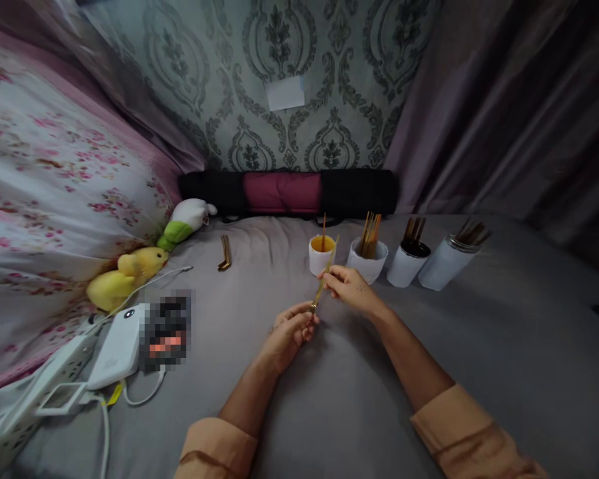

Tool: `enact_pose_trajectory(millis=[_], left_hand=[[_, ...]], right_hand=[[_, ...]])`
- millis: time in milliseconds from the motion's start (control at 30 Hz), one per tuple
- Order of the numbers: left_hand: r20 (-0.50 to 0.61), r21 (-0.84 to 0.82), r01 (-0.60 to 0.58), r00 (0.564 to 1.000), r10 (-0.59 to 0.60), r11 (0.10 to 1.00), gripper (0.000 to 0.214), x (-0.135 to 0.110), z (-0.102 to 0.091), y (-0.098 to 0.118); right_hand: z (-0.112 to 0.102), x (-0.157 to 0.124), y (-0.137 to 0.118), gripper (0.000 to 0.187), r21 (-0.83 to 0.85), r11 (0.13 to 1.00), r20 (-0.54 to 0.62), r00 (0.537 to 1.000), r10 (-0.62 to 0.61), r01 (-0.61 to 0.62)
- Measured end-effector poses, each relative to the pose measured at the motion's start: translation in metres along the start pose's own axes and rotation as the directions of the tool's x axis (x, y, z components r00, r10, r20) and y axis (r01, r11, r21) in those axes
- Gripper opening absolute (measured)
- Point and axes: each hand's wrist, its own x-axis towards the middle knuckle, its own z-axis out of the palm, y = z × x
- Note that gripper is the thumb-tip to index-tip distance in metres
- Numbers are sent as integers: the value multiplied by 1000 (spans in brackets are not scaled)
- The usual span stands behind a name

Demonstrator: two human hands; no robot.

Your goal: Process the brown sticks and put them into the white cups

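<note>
A thin yellow stick [321, 290] slants up between my hands, with a shiny metallic piece near its lower end. My left hand [290, 332] is closed around that lower end, which the fingers partly hide. Higher up, my right hand [348, 285] pinches the shaft. Just behind the stick's upper part stands a white cup with a yellow inside [317, 261], one orange stick upright in it. To its right is a wider white cup [364, 269] with several yellow and orange sticks. Farther right, a white cup with a dark inside [402, 269] and a tall tilted white jar [444, 266] hold darker sticks.
Several bronze-coloured bent pieces [224, 254] lie on the grey sheet left of the cups. A black and maroon roll [282, 191] lies along the wall. At left are plush toys [124, 276], a white power bank [117, 349], cables and a power strip [44, 399].
</note>
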Motion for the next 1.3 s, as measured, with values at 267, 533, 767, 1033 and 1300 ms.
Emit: enact_pose_trajectory(millis=[267,533,767,1033,1300], left_hand=[[53,-5,0,999,0,1000,34,-2,-1,1],[65,23,14,998,-15,1000,32,-2,1,-1],[69,50,35,997,-38,998,34,-4,3,0],[88,57,32,995,-37,998,37,-4,2,-1],[62,60,37,997,-41,998,37,-3,2,-2]], right_hand=[[-3,-2,-2,28,-74,997,-39,999,-14,11],[-10,-4,-8,28,-24,1000,-98,995,-19,17],[-18,0,-4,25,47,997,-185,981,-49,58],[-27,3,-2,30,63,992,-315,946,-81,106],[-36,1,-4,32,107,983,-398,913,-96,150]])
